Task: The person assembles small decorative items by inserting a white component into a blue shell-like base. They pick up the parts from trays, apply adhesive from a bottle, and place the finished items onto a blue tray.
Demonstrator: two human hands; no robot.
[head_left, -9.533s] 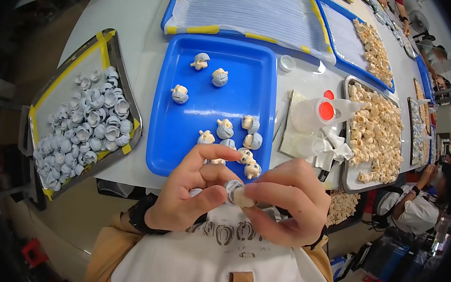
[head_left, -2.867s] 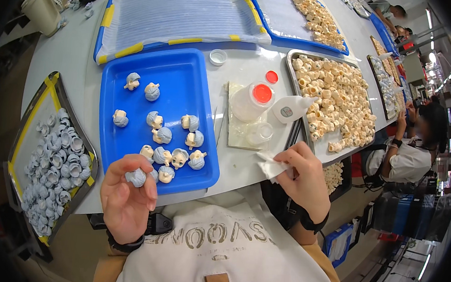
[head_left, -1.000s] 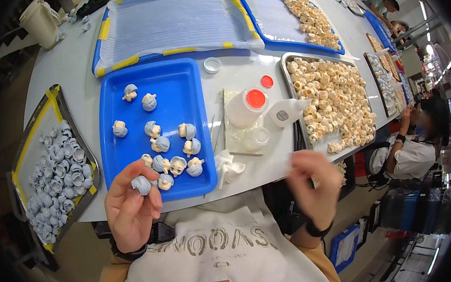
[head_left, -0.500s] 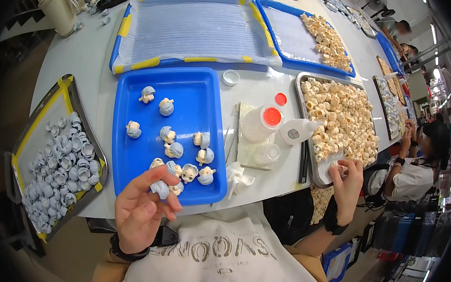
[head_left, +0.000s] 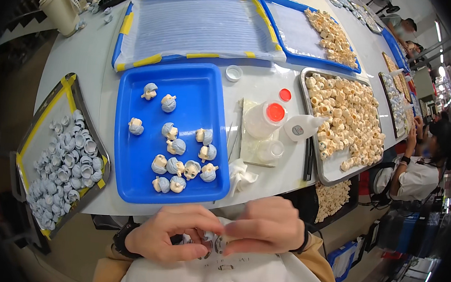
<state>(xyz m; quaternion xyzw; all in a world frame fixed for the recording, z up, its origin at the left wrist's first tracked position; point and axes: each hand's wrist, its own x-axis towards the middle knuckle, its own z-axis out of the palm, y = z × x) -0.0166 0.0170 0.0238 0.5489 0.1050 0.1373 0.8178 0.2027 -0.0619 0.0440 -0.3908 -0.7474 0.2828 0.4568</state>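
My left hand [head_left: 178, 234] and my right hand [head_left: 267, 226] meet in front of my chest, fingertips almost touching. A small light-blue hair piece [head_left: 208, 236] shows in part between the curled fingers of the left. The fingers of the right are pinched together and slightly blurred; what they hold is hidden. Just beyond my hands lies a blue tray [head_left: 150, 191] with several small doll heads [head_left: 192, 169] wearing light-blue hair. To the right, a metal tray [head_left: 334, 171] carries many cream-coloured head pieces [head_left: 344, 113].
At left, a yellow-taped tray [head_left: 41, 126] holds a heap of light-blue hair shells [head_left: 64, 168]. A bottle with a red top [head_left: 264, 117], a squeeze bottle [head_left: 299, 126] and a crumpled tissue [head_left: 241, 176] stand between the trays. A co-worker [head_left: 419, 172] sits at right.
My right hand has left the metal tray's near edge and come left to my chest. The left hand has dropped from over the blue tray to meet it.
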